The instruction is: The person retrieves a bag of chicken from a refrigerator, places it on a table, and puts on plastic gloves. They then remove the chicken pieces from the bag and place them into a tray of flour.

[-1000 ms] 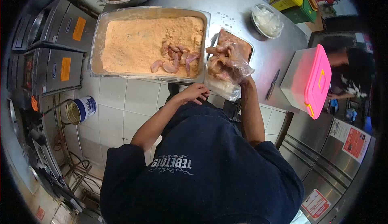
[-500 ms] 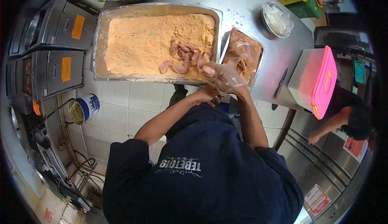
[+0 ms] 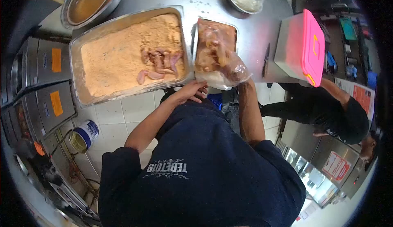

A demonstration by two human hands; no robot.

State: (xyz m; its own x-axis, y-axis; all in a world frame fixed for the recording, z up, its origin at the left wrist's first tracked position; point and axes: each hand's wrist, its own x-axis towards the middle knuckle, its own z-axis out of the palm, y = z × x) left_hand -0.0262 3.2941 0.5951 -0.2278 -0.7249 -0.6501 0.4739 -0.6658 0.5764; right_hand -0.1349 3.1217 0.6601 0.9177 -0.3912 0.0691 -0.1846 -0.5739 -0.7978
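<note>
My right hand (image 3: 221,59), inside a loose clear plastic glove, reaches into a metal tray (image 3: 237,42) of raw, marinated meat pieces (image 3: 206,59). Plastic and meat blend together there, so its fingers are hard to make out. My left hand (image 3: 195,91) is bare and holds nothing; its fingers are apart beside the near edge of the two trays. On the left is a large metal tray (image 3: 135,97) of orange-tinted flour (image 3: 110,59). Several raw meat strips (image 3: 159,65) lie on the flour at its right side.
Metal bowls of brownish liquid (image 3: 88,2) stand at the back left. A bowl of clear plastic (image 3: 245,0), a knife (image 3: 266,59) and a pink-lidded box (image 3: 313,49) are on the right. Another person (image 3: 339,112) is at the right; a bucket (image 3: 84,136) stands on the floor.
My right hand has moved from the flour tray's right edge into the meat tray. My left hand has come away from the glove. The view has shifted, and the other person shows more.
</note>
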